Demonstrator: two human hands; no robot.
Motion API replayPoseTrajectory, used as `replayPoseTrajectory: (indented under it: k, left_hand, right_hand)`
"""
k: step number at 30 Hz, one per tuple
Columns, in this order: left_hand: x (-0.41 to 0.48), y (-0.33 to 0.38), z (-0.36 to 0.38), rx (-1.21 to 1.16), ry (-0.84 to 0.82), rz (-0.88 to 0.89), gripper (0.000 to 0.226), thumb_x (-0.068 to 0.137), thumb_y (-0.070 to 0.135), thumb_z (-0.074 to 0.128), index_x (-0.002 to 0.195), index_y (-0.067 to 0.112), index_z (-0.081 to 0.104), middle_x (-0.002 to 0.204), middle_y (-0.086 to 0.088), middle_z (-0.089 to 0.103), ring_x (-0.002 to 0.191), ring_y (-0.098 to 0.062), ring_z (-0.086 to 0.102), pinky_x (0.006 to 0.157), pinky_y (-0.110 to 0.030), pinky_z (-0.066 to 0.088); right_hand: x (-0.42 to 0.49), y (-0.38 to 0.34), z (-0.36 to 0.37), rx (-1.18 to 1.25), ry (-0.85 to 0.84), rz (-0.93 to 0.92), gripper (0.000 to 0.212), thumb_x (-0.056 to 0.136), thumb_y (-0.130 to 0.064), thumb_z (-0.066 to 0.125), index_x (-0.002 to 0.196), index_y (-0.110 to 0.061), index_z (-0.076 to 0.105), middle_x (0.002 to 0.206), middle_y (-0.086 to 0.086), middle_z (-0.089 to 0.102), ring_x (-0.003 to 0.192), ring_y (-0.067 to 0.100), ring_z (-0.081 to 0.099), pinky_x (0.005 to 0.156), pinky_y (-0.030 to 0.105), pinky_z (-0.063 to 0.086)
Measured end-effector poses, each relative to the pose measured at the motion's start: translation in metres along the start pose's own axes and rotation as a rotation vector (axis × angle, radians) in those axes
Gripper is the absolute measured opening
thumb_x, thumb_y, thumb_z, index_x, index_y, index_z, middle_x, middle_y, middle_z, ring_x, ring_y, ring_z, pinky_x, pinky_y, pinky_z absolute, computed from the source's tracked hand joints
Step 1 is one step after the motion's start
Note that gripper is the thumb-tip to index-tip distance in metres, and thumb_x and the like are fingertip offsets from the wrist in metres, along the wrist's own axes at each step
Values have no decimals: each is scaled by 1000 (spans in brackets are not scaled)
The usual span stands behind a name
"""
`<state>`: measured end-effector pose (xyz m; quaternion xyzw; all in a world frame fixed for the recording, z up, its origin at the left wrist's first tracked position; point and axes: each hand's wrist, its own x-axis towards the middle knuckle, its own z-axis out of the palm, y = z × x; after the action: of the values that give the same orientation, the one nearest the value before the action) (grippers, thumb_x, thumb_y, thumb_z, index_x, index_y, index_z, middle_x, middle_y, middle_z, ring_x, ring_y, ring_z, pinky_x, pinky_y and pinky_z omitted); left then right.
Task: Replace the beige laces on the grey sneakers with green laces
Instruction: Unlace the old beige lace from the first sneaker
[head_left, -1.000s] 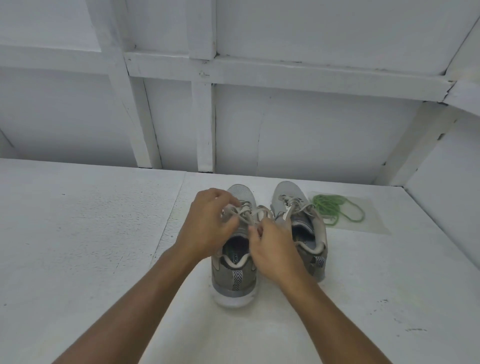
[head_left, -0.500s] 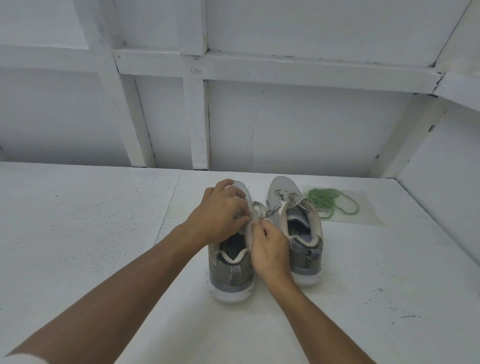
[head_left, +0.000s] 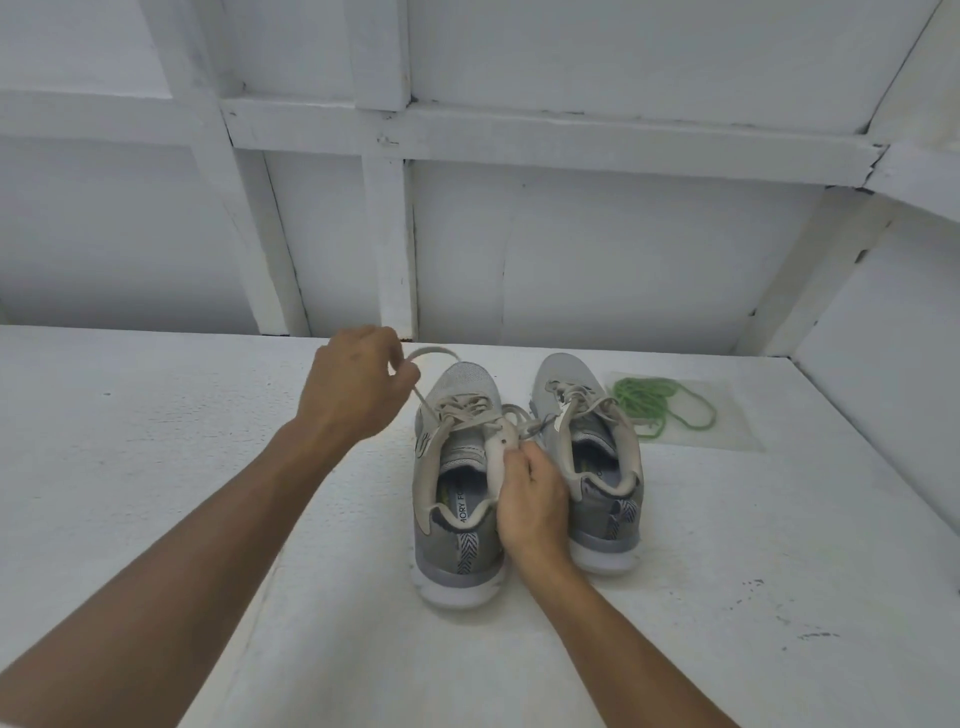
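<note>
Grey mesh sneaker (head_left: 461, 543), frame centre, heel nearest, on white painted table (head_left: 156, 467) | matching grey sneaker (head_left: 597, 501) just right of it | left hand (head_left: 358, 384): fingers curled, pinched flat beige lace (head_left: 422, 402) stretched up-left from centre shoe | right hand (head_left: 530, 499): gripped that shoe's eyelet flap | coiled green laces (head_left: 644, 402), centre-right, on clear plastic sheet (head_left: 737, 436).

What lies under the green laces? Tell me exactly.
The green laces lie bunched on a clear plastic sheet, which lies flat on the white table. Whatever is right beneath the bunch itself is covered.
</note>
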<state>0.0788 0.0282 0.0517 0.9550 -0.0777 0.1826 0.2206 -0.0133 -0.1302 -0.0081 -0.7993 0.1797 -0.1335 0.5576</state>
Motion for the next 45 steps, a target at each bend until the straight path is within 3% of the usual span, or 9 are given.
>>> replayPoseTrajectory:
  k: [3, 7, 13, 18, 22, 26, 34, 40, 45]
  left_hand:
    - [-9, 9, 3, -39, -96, -2, 41, 91, 38, 58, 125, 16, 49, 131, -6, 54, 119, -26, 47, 95, -40, 40]
    - [-19, 22, 11, -31, -147, 140, 37, 93, 35, 58, 128, 24, 54, 137, -1, 51, 127, -23, 41, 103, -40, 35]
    - [-28, 4, 21, -64, -312, -18, 27, 98, 25, 43, 109, 27, 68, 103, -4, 70, 88, -24, 62, 80, -36, 52]
    - [-36, -21, 23, -6, -376, -120, 27, 99, 28, 41, 107, 24, 66, 97, -3, 70, 80, -23, 63, 73, -36, 54]
    - [-43, -22, 21, -76, -234, -82, 23, 96, 27, 51, 112, 20, 67, 106, 2, 67, 96, -18, 60, 80, -31, 48]
    - [-52, -4, 14, -278, 40, -187, 11, 93, 31, 57, 97, 21, 60, 87, 9, 61, 76, -9, 57, 68, -28, 46]
    - [-81, 17, 33, -486, -27, -349, 26, 87, 51, 61, 79, 26, 64, 76, 13, 65, 69, -5, 62, 58, -23, 42]
    - [-85, 19, 38, -566, 7, -390, 32, 91, 51, 55, 81, 24, 68, 75, 11, 67, 71, -2, 61, 58, -19, 41]
    - [-87, 20, 45, -677, 37, -483, 33, 95, 42, 51, 73, 23, 67, 71, 6, 65, 69, -9, 59, 59, -25, 39]
  right_hand:
    - [1, 1, 1, 0, -2, 0, 37, 99, -18, 42, 63, -21, 41, 65, -4, 49, 62, 9, 44, 57, 28, 31]
    - [2, 3, 1, -11, -4, -4, 37, 100, -19, 42, 63, -21, 40, 64, -4, 47, 60, 6, 42, 54, 14, 33]
    - [2, 5, 1, -3, 7, -14, 37, 100, -19, 43, 63, -20, 39, 63, -3, 48, 60, 11, 43, 54, 15, 35]
    - [1, 3, 1, -13, 9, -29, 39, 100, -19, 43, 61, -21, 38, 62, -4, 47, 58, 7, 41, 54, 17, 36]
    - [0, 0, 1, -22, -4, -23, 40, 100, -18, 43, 61, -21, 37, 61, -4, 46, 58, 7, 41, 57, 33, 26]
    - [0, 1, -1, -57, -42, -33, 36, 101, -24, 42, 66, -20, 41, 65, -5, 49, 64, 13, 45, 57, 31, 29]
    - [4, -9, -18, -198, -187, -42, 24, 97, -42, 50, 93, -18, 53, 81, -8, 59, 77, 11, 58, 70, 30, 46]
    - [17, -23, -14, -462, -78, -514, 24, 92, -29, 56, 112, -15, 52, 113, -1, 46, 99, 16, 48, 82, 30, 44]
    - [44, -36, -2, -664, -254, -740, 20, 93, -26, 54, 107, -16, 64, 132, 0, 47, 123, 21, 38, 99, 38, 38]
